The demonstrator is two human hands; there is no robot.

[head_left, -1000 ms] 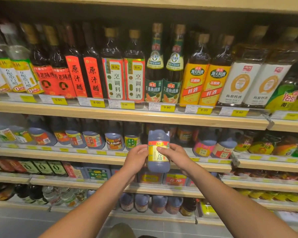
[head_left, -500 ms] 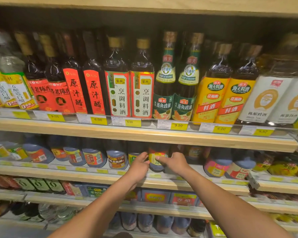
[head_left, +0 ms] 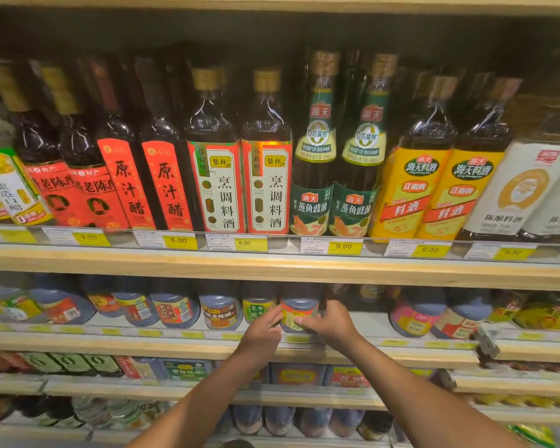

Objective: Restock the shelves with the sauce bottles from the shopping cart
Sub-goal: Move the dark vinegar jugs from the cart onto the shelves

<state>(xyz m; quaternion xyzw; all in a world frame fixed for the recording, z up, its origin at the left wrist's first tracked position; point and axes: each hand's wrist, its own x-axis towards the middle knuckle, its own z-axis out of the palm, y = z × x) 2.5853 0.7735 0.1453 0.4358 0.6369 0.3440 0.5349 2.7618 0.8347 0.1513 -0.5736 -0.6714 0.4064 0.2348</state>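
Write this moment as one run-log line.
dark jug on second shelf | left hand touches its side | right hand grips its front | not released

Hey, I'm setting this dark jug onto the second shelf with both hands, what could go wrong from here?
1. The dark jug stands close to the shelf's front rail; releasing it there may let it tip forward.
2. The left hand works right beside the green-label jug, so it may knock that one askew.
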